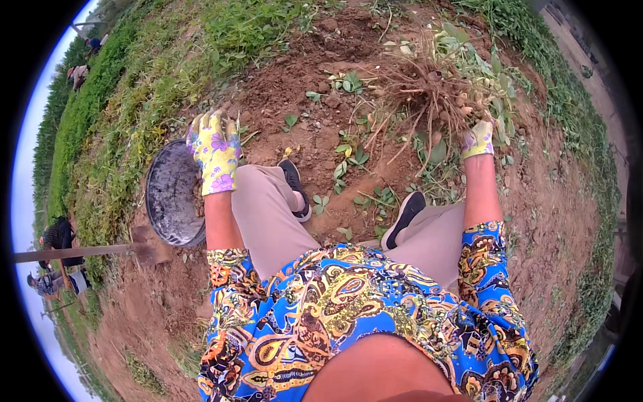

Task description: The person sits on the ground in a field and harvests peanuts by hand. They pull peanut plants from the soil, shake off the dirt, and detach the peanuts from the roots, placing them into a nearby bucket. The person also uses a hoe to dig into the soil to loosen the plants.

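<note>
My left hand [216, 151], in a yellow flowered glove, is over the right rim of a dark round basin [173, 196]; its fingertips point away from me and whether they hold anything is hidden. Some brown pods or clods lie inside the basin by its right wall. On the right, my right hand [478, 135], in a matching glove, grips a bundle of uprooted peanut plants [432, 95]. Its tangled roots face the middle, with a few pale pods among them, and its leaves lie to the right and beyond.
A long-handled shovel or hoe [150, 246] reaches the basin's near left side. Loose leaves and soil clods [321, 130] cover the ground before my shoes. Green plants [246, 30] grow beyond and to the left. Several people [63, 238] are at the far left.
</note>
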Tool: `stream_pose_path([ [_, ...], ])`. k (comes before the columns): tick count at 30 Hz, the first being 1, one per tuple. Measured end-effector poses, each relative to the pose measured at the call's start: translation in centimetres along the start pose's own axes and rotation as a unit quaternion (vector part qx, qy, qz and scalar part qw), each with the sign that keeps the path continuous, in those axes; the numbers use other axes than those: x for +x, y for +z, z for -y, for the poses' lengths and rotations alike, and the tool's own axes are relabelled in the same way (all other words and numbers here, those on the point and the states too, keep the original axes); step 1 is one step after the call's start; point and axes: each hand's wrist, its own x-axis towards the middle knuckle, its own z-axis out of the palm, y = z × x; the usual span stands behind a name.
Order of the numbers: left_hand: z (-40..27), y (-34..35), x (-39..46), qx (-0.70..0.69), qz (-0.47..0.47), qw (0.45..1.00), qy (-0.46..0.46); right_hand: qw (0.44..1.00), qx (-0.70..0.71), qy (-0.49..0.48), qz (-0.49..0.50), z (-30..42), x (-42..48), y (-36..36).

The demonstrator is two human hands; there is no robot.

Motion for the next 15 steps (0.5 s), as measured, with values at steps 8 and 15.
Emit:
stream_pose_path([
  [8, -12.5, 0.7, 2.1, -0.336, 0.045, 0.939, 0.055, 0.974, 0.152, 0.051, 0.16, 0.0, 1.7, -1.3],
  [15, -16.5, 1.7, 2.8, -0.392, 0.007, 0.909, 0.14, 0.988, 0.091, 0.031, 0.123, -1.0, 1.2, -0.2],
])
